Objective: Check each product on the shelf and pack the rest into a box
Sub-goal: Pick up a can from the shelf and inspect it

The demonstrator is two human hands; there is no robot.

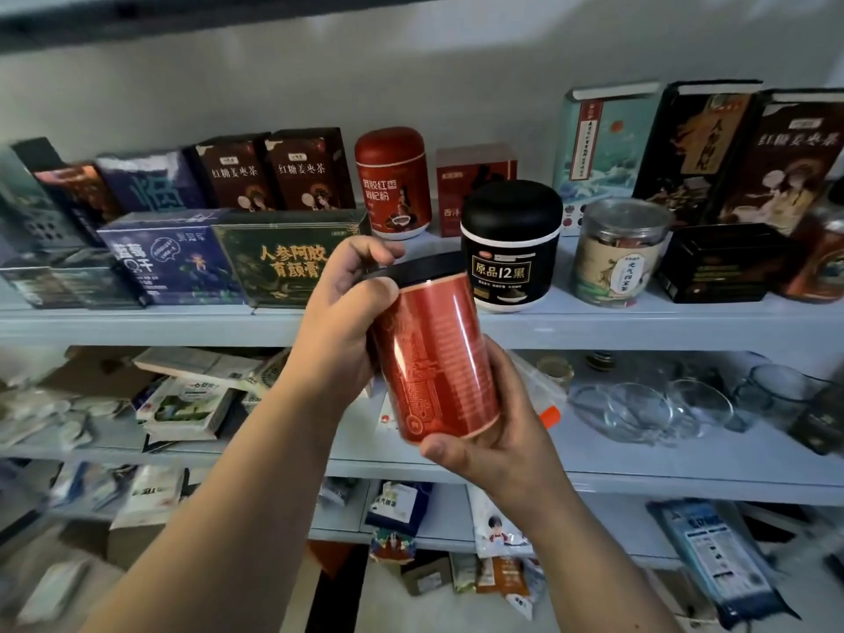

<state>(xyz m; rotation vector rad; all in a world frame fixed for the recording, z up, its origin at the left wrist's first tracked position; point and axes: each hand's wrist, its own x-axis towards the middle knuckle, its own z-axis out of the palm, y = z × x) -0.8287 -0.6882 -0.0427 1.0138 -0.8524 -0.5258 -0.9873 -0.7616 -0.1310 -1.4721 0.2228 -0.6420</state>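
Head view has us holding a red cylindrical tin with a black lid [438, 354] in front of the pale blue metal shelf [137, 322]; our left hand [338, 322] is wrapped round its upper part, thumb just below the lid and fingers curled over the lid's far edge; our right hand [498, 431] cups its base from below, thumb pressed at the bottom rim; the tin tilts, lid leaning towards our left hand. Just beyond the left hand a dark green carton with gold lettering [283, 262] stands on the shelf; above the right hand stands a black jar with a domed black lid [511, 262], and beside that a clear plastic jar with a beige label [616, 258]; to the right of the right hand, one level lower, clear glass bowls [648, 408] sit.
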